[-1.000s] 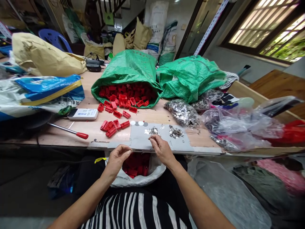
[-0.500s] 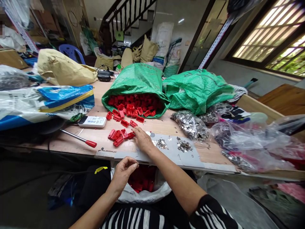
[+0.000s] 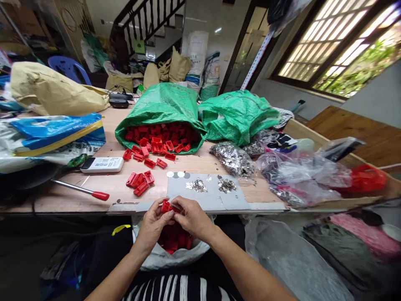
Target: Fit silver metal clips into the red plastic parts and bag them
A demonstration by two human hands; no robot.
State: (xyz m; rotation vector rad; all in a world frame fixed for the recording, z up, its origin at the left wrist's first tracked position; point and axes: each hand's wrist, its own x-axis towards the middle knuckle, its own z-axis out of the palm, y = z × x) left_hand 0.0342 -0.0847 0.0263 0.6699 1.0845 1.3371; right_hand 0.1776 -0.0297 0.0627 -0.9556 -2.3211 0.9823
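My left hand and my right hand meet at the table's front edge, both pinched on one small red plastic piece. Below them a white bag in my lap holds more red pieces. On the table a small cluster of red pieces lies left of a grey card sheet with two little piles of silver metal bits. Farther back an open green sack spills several red pieces toward me.
A second green sack lies at right, with clear bags of silver bits and other plastic bags. A white remote and a red-handled screwdriver lie at left near a blue-and-white sack.
My right hand took a red piece from the cluster on the table and drew back to the front edge, where it now meets my left hand on that piece.
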